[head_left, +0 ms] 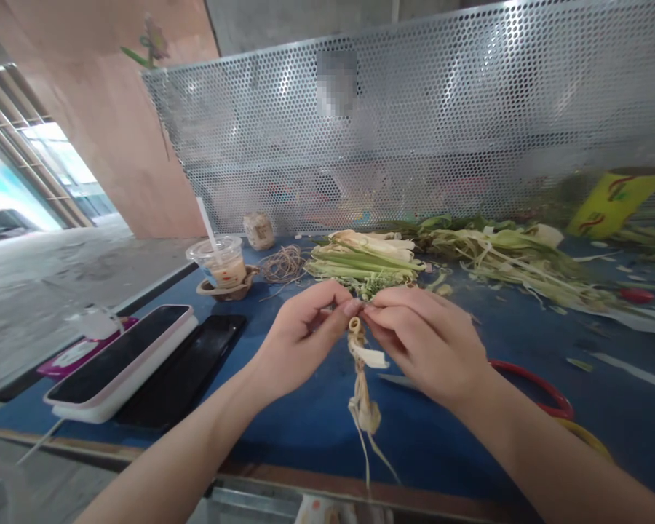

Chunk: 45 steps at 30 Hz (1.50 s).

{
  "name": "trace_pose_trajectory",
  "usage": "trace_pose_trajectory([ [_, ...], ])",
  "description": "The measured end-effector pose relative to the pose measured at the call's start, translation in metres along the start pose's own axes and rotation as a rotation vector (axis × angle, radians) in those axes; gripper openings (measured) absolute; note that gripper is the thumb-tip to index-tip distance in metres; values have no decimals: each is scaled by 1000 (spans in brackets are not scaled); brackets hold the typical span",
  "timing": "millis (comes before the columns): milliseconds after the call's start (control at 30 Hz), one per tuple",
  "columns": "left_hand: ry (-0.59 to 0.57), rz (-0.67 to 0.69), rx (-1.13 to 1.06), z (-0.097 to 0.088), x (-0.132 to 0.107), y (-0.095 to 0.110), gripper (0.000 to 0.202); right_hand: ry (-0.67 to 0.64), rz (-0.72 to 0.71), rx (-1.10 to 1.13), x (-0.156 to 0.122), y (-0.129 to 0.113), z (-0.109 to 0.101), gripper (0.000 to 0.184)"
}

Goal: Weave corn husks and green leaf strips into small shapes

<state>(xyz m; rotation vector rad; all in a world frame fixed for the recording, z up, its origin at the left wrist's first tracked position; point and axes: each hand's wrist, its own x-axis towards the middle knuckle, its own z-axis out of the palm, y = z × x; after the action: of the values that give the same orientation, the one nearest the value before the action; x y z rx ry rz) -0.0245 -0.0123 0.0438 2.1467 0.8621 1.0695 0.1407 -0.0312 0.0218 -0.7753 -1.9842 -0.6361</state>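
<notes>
Both hands meet over the middle of the blue table. My left hand (314, 331) is closed, thumb and forefinger pinched together. Facing it, my right hand (431, 338) is closed too, its fingertips nearly touching the left ones. Directly under the fingertips hangs a twisted piece of dried corn husk (362, 378), with a small curled ring at its top, a pale flap at its side and thin strands trailing below. The fingers hide exactly where it is gripped. Scissors (549, 389) with red and yellow handles lie partly beneath my right hand and forearm.
Pale green husks (368, 255) are stacked beyond my hands, with looser husks (496, 255) to the right. Left are coiled twine (284, 263), a lidded drink cup (221, 266), a black phone (188, 371) and a pink-edged case (123, 356). A perforated metal screen (404, 131) stands behind.
</notes>
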Motion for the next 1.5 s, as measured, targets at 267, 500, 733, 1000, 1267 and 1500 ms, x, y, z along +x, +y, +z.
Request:
trace_pose_trajectory([
  [267,39,-76,-107,-8,0,-3,28,-121,-9,-164,8,0,-2,21],
  [500,-23,-13,-251,-11,-1,-7,25,-321,44,-64,11,5,-6,16],
  [733,-79,8,-402,-11,-1,-9,25,-297,-17,31,11,11,-5,20],
  [1000,-55,129,-369,-8,-2,-7,26,-311,24,151,12,12,-5,16],
  [1267,-17,137,-256,-4,-2,-7,24,-310,77,203,12,14,-3,24],
  [1500,-17,175,-119,-2,3,-17,22,-323,584,624,8,23,13,9],
])
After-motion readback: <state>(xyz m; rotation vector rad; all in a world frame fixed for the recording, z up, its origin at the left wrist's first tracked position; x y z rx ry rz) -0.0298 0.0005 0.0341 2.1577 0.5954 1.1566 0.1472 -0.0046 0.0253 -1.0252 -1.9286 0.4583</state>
